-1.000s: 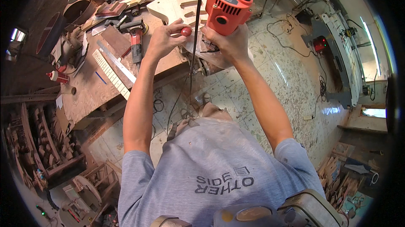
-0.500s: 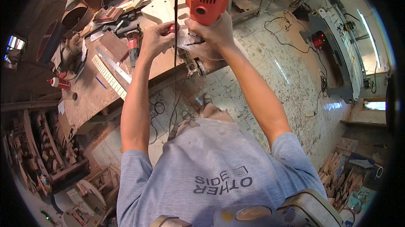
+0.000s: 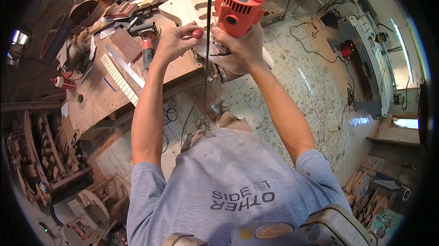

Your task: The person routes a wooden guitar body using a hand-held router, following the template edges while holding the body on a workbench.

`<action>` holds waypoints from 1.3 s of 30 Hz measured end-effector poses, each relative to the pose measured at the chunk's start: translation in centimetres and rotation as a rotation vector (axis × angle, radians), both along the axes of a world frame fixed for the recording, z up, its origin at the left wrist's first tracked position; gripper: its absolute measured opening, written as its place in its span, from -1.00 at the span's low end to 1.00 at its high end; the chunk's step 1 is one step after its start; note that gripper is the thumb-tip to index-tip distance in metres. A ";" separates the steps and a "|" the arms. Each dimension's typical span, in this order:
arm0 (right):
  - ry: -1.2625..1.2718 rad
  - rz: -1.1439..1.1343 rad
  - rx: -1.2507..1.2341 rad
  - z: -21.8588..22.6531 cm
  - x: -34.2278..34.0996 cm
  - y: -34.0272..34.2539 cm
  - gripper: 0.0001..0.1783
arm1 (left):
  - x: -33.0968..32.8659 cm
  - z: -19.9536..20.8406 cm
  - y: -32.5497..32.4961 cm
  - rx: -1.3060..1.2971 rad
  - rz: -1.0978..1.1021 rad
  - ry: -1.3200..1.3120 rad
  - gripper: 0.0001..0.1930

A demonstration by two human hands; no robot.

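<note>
A red router (image 3: 238,10) with a black cable stands upright over the far edge of the workbench. My right hand (image 3: 244,47) wraps round the lower part of its red housing. Beside it, my left hand (image 3: 176,42) pinches a round red knob (image 3: 197,33) at the router's side between thumb and fingers. Under and behind the tool lies a pale wooden guitar body (image 3: 183,8) with cut-outs. The router's base is mostly hidden by my right hand and a clear plastic guard, so its bit cannot be seen.
Left on the workbench (image 3: 93,111) lie an angle grinder (image 3: 147,45), a steel ruler (image 3: 130,71), a pale fretted strip (image 3: 120,79), a blue pencil (image 3: 109,84) and a red bottle (image 3: 64,83). A black cable (image 3: 209,22) hangs before my hands. More cables (image 3: 350,90) trail over the floor.
Router, knob and both hands have shifted to the right over the guitar body. The hanging cable has swung right too. The view has turned slightly; both grips are unchanged.
</note>
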State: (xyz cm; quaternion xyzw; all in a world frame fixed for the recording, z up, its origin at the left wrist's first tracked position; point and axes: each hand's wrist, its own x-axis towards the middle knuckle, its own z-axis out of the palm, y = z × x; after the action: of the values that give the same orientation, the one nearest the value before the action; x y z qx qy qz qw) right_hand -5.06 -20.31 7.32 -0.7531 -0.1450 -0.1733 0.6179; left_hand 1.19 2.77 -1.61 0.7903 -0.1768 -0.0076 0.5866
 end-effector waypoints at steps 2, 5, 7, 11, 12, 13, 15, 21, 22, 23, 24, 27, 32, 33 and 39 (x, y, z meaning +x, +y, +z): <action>-0.057 -0.044 -0.046 -0.8 0.9 -0.1 -0.39 | -0.4 1.4 -0.3 0.027 0.037 0.077 -0.55; -0.174 -0.059 -0.047 -0.6 1.6 0.7 -0.61 | -0.6 1.6 -0.3 -0.004 0.095 0.102 -0.57; -0.146 -0.014 -0.062 -0.7 2.4 0.5 -0.60 | -0.6 1.8 -0.2 0.014 0.122 0.120 -0.59; -0.150 0.018 -0.040 -0.2 2.9 0.0 -0.59 | -0.5 2.2 -0.5 0.106 0.128 0.130 -0.61; -0.154 0.001 -0.055 -0.2 2.5 0.0 -0.59 | -0.5 2.1 -0.5 0.112 0.123 0.110 -0.61; -0.155 -0.014 -0.068 -0.2 2.1 0.2 -0.60 | -0.6 2.1 -0.5 0.090 0.113 0.126 -0.59; -0.091 0.013 -0.032 0.4 1.2 0.1 -0.61 | -0.9 2.0 -0.5 0.046 0.091 0.158 -0.55; -0.061 0.001 -0.035 0.3 -0.5 -0.3 -0.65 | -0.6 0.4 0.0 -0.067 -0.030 0.113 -0.49; -0.029 0.011 -0.018 0.3 -0.5 -0.4 -0.64 | -0.6 0.6 -0.2 -0.036 -0.009 0.083 -0.50; -0.048 0.006 -0.019 0.2 -0.4 -0.3 -0.64 | -0.7 0.8 -0.3 -0.005 0.012 0.054 -0.51; -0.066 0.001 -0.019 0.1 0.0 -0.2 -0.63 | -0.8 1.0 -0.4 0.026 0.035 0.025 -0.51; -0.118 -0.047 0.012 -0.5 1.3 0.4 -0.61 | -1.1 3.4 -0.8 0.104 0.079 0.251 -0.55; -0.166 -0.045 -0.102 0.2 3.1 1.2 -0.56 | 0.5 0.8 0.5 0.015 0.102 0.046 -0.57; -0.133 -0.038 -0.097 0.3 3.2 1.3 -0.48 | 0.9 0.2 0.7 0.014 0.106 0.008 -0.57; -0.100 -0.061 -0.064 -0.4 2.7 1.2 -0.27 | 0.2 1.3 -0.1 0.026 0.089 0.069 -0.58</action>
State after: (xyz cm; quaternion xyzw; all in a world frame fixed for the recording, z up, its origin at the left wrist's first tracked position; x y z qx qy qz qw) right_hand -2.34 -19.07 6.92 -0.7670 -0.1584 -0.2247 0.5797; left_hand 1.35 2.68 -0.33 0.8042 -0.1209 -0.0108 0.5818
